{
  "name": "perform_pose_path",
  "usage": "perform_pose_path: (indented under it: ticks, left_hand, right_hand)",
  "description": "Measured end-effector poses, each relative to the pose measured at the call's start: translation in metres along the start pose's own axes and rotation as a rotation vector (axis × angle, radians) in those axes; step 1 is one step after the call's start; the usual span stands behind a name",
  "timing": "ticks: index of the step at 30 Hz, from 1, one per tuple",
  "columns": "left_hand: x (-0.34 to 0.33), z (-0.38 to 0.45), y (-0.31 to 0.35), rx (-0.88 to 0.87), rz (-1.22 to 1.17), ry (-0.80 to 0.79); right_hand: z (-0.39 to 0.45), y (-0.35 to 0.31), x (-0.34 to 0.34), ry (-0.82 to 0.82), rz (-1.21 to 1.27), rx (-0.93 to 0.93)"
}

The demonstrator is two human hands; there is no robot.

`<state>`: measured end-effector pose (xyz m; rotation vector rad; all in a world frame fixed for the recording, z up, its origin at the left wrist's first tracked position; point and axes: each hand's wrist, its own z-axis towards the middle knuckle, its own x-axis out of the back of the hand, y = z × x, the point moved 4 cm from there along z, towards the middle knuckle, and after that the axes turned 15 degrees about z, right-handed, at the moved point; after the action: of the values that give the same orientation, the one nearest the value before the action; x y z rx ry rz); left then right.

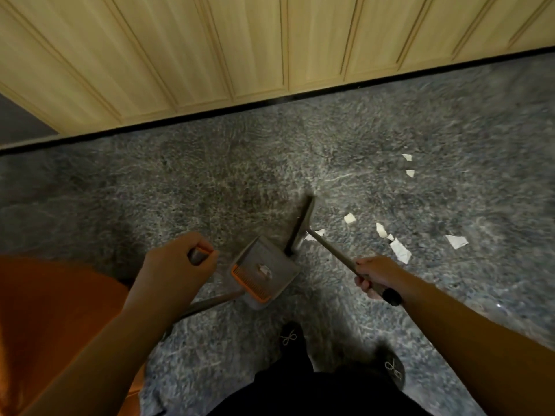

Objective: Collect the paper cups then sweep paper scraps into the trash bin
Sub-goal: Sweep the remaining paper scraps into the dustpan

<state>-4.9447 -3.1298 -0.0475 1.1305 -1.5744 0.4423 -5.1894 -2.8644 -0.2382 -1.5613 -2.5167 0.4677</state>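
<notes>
While left hand (177,259) grips the dustpan (264,276) handle | right hand (372,274) grips the broom (300,226) | scraps (399,250) lie right of dustpan, one seemingly inside | keep strokes short, pan lip flat on floor.

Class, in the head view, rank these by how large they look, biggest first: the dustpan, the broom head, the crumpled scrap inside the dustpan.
1. dustpan
2. broom head, seen nearly edge-on, so its true size may be bigger
3. scrap in the dustpan, clearly smallest

Single head-worn wide-angle view, looking steeply down, floor (210,181) near
</notes>
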Motion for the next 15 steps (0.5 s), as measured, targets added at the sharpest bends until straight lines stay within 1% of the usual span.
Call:
perform_pose_path:
  ticks: [2, 6, 9, 15]
  left_hand:
    - [-0.005, 0.005, 0.015, -0.041, 0.006, -0.015]
    - [-0.019, 0.01, 0.054, -0.139, 0.046, -0.056]
    - [-0.029, 0.015, 0.085, -0.182, 0.068, -0.083]
    - [-0.053, 0.021, 0.156, -0.261, 0.107, -0.112]
  right_hand:
    - [-0.009, 0.004, 0.019, 0.028, 0.046, -0.005]
    - [-0.026, 0.014, 0.062, 0.073, 0.05, 0.064]
    - [-0.034, 0.016, 0.093, 0.113, 0.05, 0.086]
    - [-0.047, 0.009, 0.157, 0.21, 0.142, 0.063]
